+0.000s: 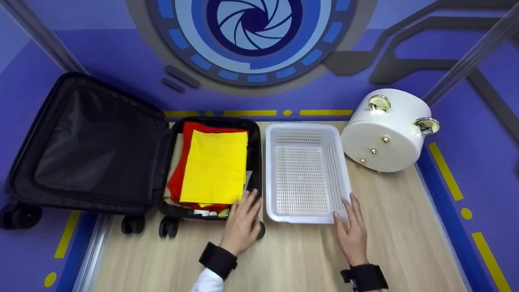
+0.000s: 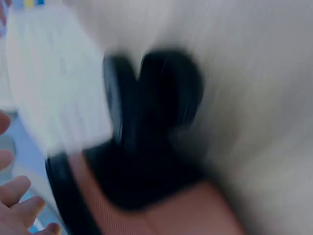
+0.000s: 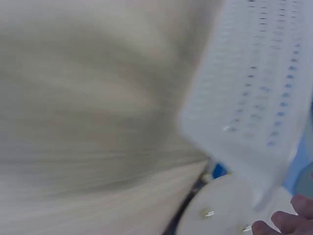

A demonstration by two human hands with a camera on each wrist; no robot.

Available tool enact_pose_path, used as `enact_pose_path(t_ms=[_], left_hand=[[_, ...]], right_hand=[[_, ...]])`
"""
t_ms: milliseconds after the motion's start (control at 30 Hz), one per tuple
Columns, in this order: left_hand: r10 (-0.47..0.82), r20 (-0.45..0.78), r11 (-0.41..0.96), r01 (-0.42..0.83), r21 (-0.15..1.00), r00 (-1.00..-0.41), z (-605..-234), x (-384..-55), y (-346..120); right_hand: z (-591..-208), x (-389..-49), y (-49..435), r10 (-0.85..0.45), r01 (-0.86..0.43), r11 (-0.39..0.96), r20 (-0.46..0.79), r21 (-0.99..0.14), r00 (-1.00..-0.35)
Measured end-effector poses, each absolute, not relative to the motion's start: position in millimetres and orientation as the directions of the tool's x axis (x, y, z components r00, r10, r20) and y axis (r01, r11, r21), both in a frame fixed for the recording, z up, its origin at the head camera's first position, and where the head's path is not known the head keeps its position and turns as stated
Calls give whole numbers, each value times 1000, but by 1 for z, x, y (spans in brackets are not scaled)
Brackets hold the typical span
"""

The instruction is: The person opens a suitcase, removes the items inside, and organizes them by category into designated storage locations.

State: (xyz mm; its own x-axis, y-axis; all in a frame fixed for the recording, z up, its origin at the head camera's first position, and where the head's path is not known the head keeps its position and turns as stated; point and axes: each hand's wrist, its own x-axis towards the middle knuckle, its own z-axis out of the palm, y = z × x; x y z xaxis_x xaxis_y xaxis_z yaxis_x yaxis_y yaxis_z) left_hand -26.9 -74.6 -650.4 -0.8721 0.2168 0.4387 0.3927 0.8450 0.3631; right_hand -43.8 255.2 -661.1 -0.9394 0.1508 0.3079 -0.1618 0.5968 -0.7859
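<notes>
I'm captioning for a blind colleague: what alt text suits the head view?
A person's left hand is at an open black suitcase where yellow cloth lies over red cloth; their right hand is at a corner of a white basket. Farther right sits a white drum-shaped object.

Pale wood-grain tabletop is occupied along its far side. An open black hard-shell suitcase is laid at left, lid extended past the table edge; a white perforated rectangular plastic basket is set just beside it; a white drum-shaped object with gold-coloured fittings is placed far right.
</notes>
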Motion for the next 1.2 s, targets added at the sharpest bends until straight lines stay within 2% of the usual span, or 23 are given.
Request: enact_pose_path(t_ms=[100,233,333,400,467,533,600,667,833,1033,1200], left_hand=[[95,505,823,353,445,-858,-638,-43,-100],[-90,432,687,258,679,-897,-616,-66,-135],[-255,333,539,152,828,-908,-603,-82,-161],[-381,248,499,28,866,-891,-597,-92,-178],[-486,138,499,-145,854,-863,-594,-100,-193],[-545,8,526,-334,782,-838,-593,-107,-205],[-553,-110,558,-465,687,-826,-595,-111,-215],[-538,-196,579,-529,620,-820,-599,-113,-220],[-526,-251,578,-559,595,-812,-613,-113,-218],[-497,-247,536,-519,666,-831,-642,-119,-232],[-435,-289,563,-508,652,-853,-665,-129,-249]], right_hand=[[-647,-61,233,105,-269,525,374,-808,-921],[-625,-88,193,-12,-320,384,342,-866,-940],[-611,-108,159,-121,-254,279,229,-926,-966],[-605,-120,134,-185,-169,201,132,-965,-974],[-602,-132,108,-239,-66,131,33,-989,-970],[-602,-143,83,-292,70,58,-84,-996,-953],[-604,-153,62,-337,206,18,-200,-978,-920],[-609,-160,46,-378,321,13,-302,-947,-875],[-623,-165,31,-429,471,36,-439,-882,-789],[-632,-166,26,-427,477,-11,-427,-879,-797],[-636,-173,18,-450,451,0,-403,-892,-797]])
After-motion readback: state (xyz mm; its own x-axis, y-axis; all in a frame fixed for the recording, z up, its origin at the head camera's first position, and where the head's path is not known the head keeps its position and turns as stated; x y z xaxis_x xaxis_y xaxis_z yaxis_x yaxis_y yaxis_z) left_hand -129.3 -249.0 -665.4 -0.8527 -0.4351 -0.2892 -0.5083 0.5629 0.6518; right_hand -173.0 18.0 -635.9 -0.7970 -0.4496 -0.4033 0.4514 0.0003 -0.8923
